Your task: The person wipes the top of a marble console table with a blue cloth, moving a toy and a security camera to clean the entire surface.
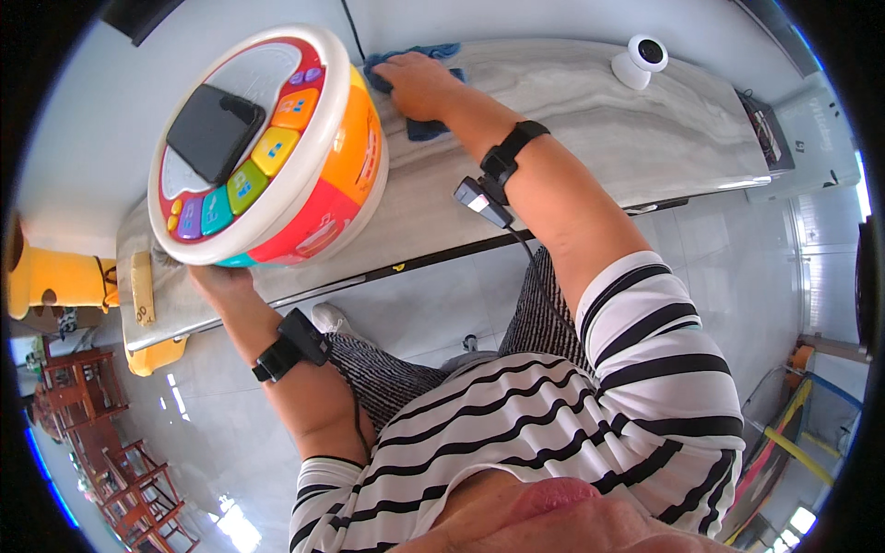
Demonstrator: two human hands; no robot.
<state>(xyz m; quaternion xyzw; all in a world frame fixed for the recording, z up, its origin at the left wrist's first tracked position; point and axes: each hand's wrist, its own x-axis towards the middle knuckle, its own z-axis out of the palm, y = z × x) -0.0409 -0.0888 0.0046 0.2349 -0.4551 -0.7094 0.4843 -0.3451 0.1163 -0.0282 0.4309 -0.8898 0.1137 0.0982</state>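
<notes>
A toy drum (346,166) with a white rim and colored panels stands at the left part of a grey marble-look tabletop (567,145). On its top face are several piano-style keys (273,151), with a black smartphone (214,131) lying across the center. My left hand (222,280) is by the drum's near left side. The rim hides its fingers, so whether it grips anything is unclear. Against the wall to the drum's right, my right hand (418,86) presses a crumpled blue cloth (427,130) onto the tabletop.
A white camera (639,62) stands at the back right. Near the left end lies a tan strip-shaped object (142,287). A dark box (764,131) sits beyond the right end. Wooden chairs (142,477) are at lower left. Cables run from black wrist-worn devices (484,200).
</notes>
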